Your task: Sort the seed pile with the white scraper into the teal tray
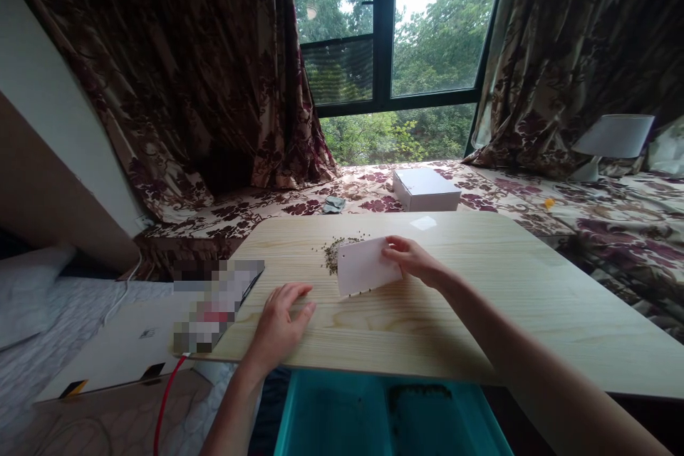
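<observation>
My right hand (409,256) pinches the right edge of a white card (366,267), which has a small hole near its upper left corner. The card stands tilted over the wooden table (534,313). Behind and left of it lies a loose pile of small dark-green bean-like grains (332,254), partly hidden by the card. Several single grains sit along the card's lower edge. My left hand (281,320) rests at the table's front left part, fingers loosely curved and thumb apart, holding nothing. Below the front edge is a teal tray (385,413) with two compartments; dark grains show in the right one.
A white box (426,189) and a crumpled greyish packet (334,204) sit on the floral-covered ledge beyond the table. At left are a pixelated object (216,310), a red cable (165,399) and a pale flat box (122,342). A white lamp (614,135) stands far right.
</observation>
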`<act>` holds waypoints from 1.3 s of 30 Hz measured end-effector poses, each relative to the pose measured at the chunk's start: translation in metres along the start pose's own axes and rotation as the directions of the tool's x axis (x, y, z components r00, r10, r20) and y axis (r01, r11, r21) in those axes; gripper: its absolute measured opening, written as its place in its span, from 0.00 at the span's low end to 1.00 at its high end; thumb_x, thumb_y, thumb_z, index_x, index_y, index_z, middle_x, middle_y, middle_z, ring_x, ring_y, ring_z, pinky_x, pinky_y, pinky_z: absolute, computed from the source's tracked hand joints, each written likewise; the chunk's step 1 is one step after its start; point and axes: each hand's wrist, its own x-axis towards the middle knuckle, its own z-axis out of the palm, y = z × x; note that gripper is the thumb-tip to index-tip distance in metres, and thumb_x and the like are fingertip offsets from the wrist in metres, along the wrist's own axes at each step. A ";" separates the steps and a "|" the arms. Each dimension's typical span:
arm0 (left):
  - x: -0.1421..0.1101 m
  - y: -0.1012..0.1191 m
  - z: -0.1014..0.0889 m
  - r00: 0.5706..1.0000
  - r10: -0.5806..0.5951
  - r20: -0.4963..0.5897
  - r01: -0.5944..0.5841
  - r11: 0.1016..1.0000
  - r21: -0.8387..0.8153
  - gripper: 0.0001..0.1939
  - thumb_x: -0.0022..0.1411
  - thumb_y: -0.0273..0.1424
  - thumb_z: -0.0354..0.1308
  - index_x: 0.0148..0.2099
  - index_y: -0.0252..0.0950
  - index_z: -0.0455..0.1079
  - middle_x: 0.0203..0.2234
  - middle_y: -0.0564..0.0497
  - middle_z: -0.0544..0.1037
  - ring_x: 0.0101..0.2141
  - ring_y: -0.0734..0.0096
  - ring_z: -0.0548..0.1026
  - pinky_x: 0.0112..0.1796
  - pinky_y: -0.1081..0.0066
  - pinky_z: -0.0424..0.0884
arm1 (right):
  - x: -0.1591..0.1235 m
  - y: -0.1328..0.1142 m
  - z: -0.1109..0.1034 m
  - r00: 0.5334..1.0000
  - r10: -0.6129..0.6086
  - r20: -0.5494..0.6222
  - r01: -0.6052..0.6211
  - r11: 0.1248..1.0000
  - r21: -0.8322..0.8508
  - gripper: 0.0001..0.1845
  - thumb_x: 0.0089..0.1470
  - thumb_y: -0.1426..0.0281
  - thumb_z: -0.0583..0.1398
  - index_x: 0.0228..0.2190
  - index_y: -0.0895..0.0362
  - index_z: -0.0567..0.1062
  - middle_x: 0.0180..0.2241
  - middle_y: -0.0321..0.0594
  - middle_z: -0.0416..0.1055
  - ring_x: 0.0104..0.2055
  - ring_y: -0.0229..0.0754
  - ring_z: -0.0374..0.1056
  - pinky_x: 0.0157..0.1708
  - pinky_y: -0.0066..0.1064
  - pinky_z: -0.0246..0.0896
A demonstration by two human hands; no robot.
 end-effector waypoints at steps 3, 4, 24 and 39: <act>0.000 0.000 0.000 1.000 0.001 0.003 -0.001 1.000 -0.003 0.13 0.60 0.36 0.54 0.45 0.38 0.72 0.43 0.46 0.77 0.47 0.60 0.72 0.51 0.58 0.68 | 0.001 0.000 -0.003 0.998 0.031 0.056 -0.031 1.000 -0.004 0.07 0.46 0.70 0.62 0.31 0.56 0.75 0.29 0.37 0.74 0.30 0.37 0.68 0.29 0.27 0.60; 0.000 0.000 0.000 1.000 0.002 0.003 -0.002 1.000 -0.004 0.13 0.60 0.36 0.54 0.45 0.38 0.72 0.43 0.46 0.77 0.47 0.60 0.72 0.51 0.58 0.68 | 0.001 0.000 -0.004 0.996 0.041 0.075 -0.040 0.999 -0.013 0.07 0.45 0.70 0.62 0.31 0.57 0.75 0.29 0.36 0.74 0.30 0.37 0.67 0.29 0.27 0.60; 0.000 -0.005 0.002 0.999 0.024 -0.022 -0.024 1.000 0.009 0.13 0.59 0.37 0.55 0.45 0.38 0.72 0.42 0.47 0.77 0.47 0.61 0.73 0.51 0.58 0.68 | -0.061 -0.018 -0.031 0.956 0.164 0.244 -0.133 0.982 -0.137 0.15 0.42 0.60 0.65 0.30 0.58 0.74 0.27 0.37 0.72 0.29 0.38 0.64 0.28 0.28 0.55; 0.000 -0.001 0.002 0.999 0.019 -0.025 -0.019 1.000 0.006 0.14 0.59 0.36 0.55 0.45 0.38 0.72 0.42 0.46 0.77 0.47 0.61 0.72 0.51 0.58 0.67 | -0.075 -0.017 -0.049 0.984 -0.046 -0.173 0.041 0.999 -0.030 0.22 0.40 0.55 0.65 0.34 0.57 0.74 0.29 0.42 0.76 0.30 0.43 0.70 0.29 0.32 0.62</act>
